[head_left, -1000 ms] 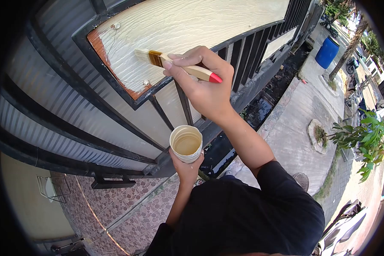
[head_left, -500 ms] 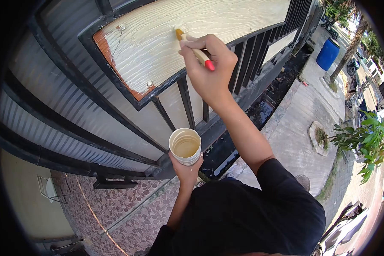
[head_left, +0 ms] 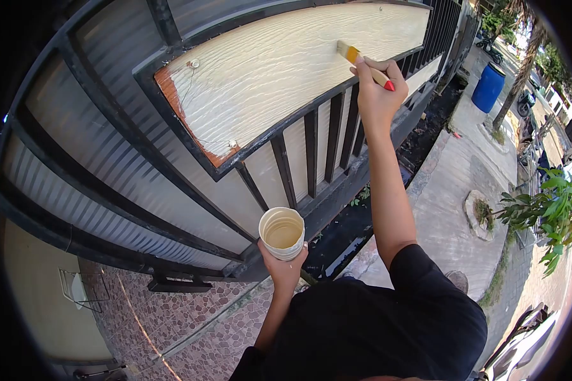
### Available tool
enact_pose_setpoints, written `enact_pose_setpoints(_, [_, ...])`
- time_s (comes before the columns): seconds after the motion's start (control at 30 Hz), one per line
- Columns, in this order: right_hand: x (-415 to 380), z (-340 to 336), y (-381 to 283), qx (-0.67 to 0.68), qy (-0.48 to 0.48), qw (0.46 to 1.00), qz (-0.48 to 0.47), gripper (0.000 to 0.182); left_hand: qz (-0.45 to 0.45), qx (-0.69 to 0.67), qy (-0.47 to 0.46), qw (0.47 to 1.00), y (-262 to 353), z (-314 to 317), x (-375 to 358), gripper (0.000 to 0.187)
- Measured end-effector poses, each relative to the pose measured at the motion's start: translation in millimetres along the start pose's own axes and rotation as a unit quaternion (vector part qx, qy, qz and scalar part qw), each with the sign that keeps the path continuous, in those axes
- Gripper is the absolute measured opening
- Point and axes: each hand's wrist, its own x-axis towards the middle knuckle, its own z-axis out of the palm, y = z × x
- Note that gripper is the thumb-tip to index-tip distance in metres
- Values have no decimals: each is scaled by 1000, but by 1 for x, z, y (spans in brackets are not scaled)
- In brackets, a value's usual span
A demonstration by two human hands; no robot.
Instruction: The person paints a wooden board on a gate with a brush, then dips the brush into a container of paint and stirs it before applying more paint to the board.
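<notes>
My right hand grips a paintbrush by its wooden handle, whose end is red. The bristles rest against the cream board, toward its right part. This board has a wood-grain surface, a black frame and a bare reddish-brown strip along its left edge. Lower down, my left hand is wrapped around a white ridged cup. Pale yellowish liquid shows inside the cup, which is upright or nearly so.
Black metal bars of the fence surround the board. Below the fence runs a dark water-filled ditch. A blue barrel stands on the concrete pavement at the right, and a leafy plant is nearby.
My right hand has moved the brush rightward along the board. The view has shifted slightly, and the cup in my left hand appears a little lower and further right.
</notes>
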Motion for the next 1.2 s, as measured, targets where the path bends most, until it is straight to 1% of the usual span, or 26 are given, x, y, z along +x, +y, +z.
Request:
enact_pose_setpoints(0.03, [-17, 13, -9, 2, -29, 1000, 2, 8, 2, -6, -3, 1000, -3, 0, 1, 81])
enact_pose_setpoints(0.07, [-34, 24, -5, -44, -69, 991, -103, 8, 3, -5, -5, 1000, -2, 1, 1, 81])
enact_pose_setpoints(0.1, [-53, 32, -30, -65, -101, 979, -165, 13, 4, -6, -5, 1000, -1, 2, 1, 81])
enact_pose_setpoints(0.13, [-72, 42, -44, -32, -118, 976, -181, 14, 6, -8, -5, 1000, 0, 4, 2, 81])
enact_pose_setpoints(0.17, [-86, 38, -71, -48, -179, 973, -140, 12, 6, -8, -10, 1000, -1, 6, 3, 81])
enact_pose_setpoints(0.2, [-95, 39, -78, 24, -210, 965, -153, 13, 3, -6, -11, 1000, -2, 8, 4, 81])
enact_pose_setpoints(0.23, [-101, 35, -83, 21, -207, 966, -153, 13, 0, -4, -13, 1000, -3, 9, 4, 81])
enact_pose_setpoints(0.3, [-108, 29, -88, 102, -273, 954, -70, 14, 1, -15, -23, 1000, -3, 11, 5, 81])
enact_pose_setpoints(0.33, [-105, 28, -70, 88, -267, 956, -90, 15, 2, -26, -27, 999, -3, 11, 5, 81])
enact_pose_setpoints(0.4, [-91, 21, -44, 115, -221, 968, 40, 14, 8, -33, -25, 999, -6, 9, 4, 81])
enact_pose_setpoints(0.43, [-78, 14, -28, 83, -176, 978, 72, 12, 15, -41, -21, 999, -7, 8, 4, 81])
enact_pose_setpoints(0.47, [-66, 7, -14, 83, -125, 985, 86, 12, 16, -42, -18, 999, -5, 6, 4, 81])
enact_pose_setpoints(0.53, [-41, -13, 15, 12, -35, 998, 44, 12, 3, -19, -24, 1000, 1, -1, 2, 86])
enact_pose_setpoints(0.57, [-34, -18, 14, -9, -6, 999, 53, 14, 2, -19, -21, 1000, 1, -2, 1, 86])
enact_pose_setpoints(0.63, [-39, -15, 14, -37, 12, 999, 34, 12, -10, -32, -15, 999, 0, -4, 1, 87])
enact_pose_setpoints(0.7, [-70, 5, 11, -36, -59, 996, -55, 10, -10, -17, -14, 1000, -3, -3, 2, 87])
enact_pose_setpoints(0.77, [-111, 17, -24, -50, -130, 984, -110, 12, -12, -2, -18, 1000, -4, -2, 2, 88])
enact_pose_setpoints(0.83, [-134, 10, -58, 6, -243, 964, -109, 12, -2, -25, -3, 1000, 0, 2, 4, 84])
enact_pose_setpoints(0.87, [-135, 8, -60, 6, -242, 964, -108, 12, -1, -25, -4, 1000, -1, 2, 5, 84])
enact_pose_setpoints(0.93, [-135, 3, -60, 97, -269, 957, -40, 12, 12, -20, -5, 1000, -3, 2, 6, 86])
enact_pose_setpoints(0.97, [-130, 0, -51, 95, -269, 958, -39, 12, 11, -20, -6, 1000, -4, 1, 5, 86])
enact_pose_setpoints(1.03, [-101, -4, -15, 76, -208, 974, 39, 11, 7, -42, -9, 999, -5, 0, 6, 85])
enact_pose_setpoints(1.13, [-49, -23, 25, 32, -69, 996, 46, 11, 21, -20, -16, 999, -5, -5, 5, 87])
enact_pose_setpoints(1.17, [-38, -26, 29, 10, -16, 999, 50, 11, 20, -20, -15, 999, -6, -6, 4, 87])
enact_pose_setpoints(1.2, [-37, -26, 33, 9, -17, 999, 50, 11, 16, -26, -14, 999, -8, -6, 3, 86])
